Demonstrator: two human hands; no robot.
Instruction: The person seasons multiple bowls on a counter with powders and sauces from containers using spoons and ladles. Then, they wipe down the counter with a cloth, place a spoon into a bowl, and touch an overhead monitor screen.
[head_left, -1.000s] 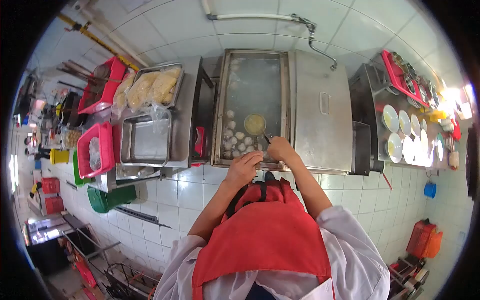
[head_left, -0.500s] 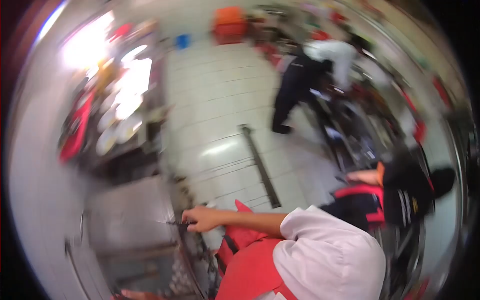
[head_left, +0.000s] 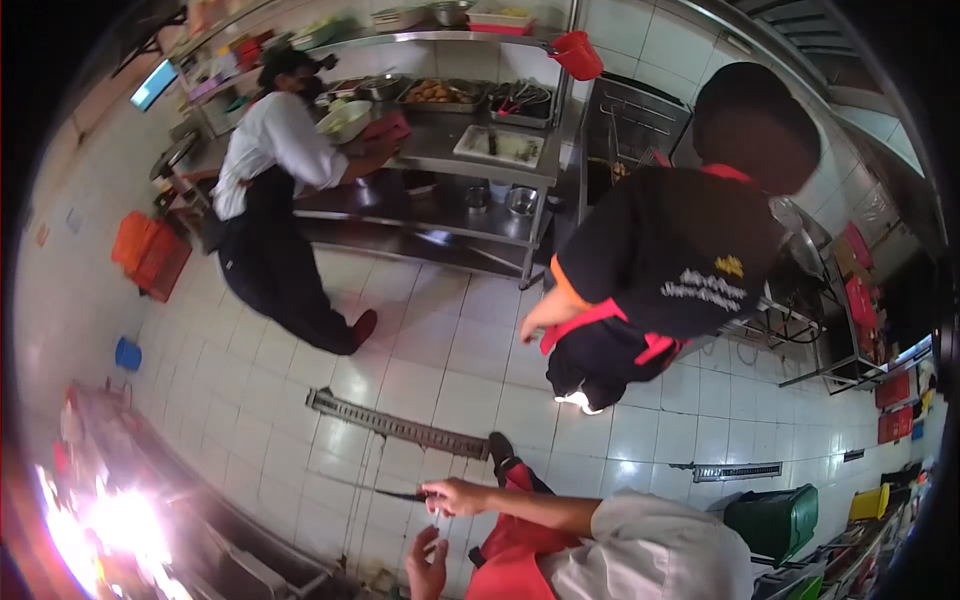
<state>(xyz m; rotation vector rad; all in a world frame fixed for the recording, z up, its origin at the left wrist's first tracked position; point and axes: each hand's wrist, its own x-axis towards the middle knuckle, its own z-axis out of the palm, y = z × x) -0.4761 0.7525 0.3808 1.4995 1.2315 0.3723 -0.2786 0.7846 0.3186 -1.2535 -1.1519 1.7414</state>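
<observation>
My right hand point(head_left: 455, 497) is closed around the dark handle of a thin tool point(head_left: 402, 494), whose narrow shaft points left over the tiled floor; its far end is too faint to make out. Just below it, my left hand point(head_left: 426, 566) is raised with fingers loosely bent and apart, and nothing shows in it. The two hands do not touch. Beneath my arms is the red apron point(head_left: 515, 560).
One co-worker point(head_left: 270, 190) leans over a steel counter point(head_left: 440, 150) with food trays. Another person in black point(head_left: 670, 260) stands at upper right, near a fryer point(head_left: 640, 110). A floor drain point(head_left: 400, 425) crosses the tiles. A green bin point(head_left: 775, 522) stands at lower right.
The view has swung from the steel basin to the room behind. My right hand has left the basin, still on a dark handle. My left hand has come up beside it.
</observation>
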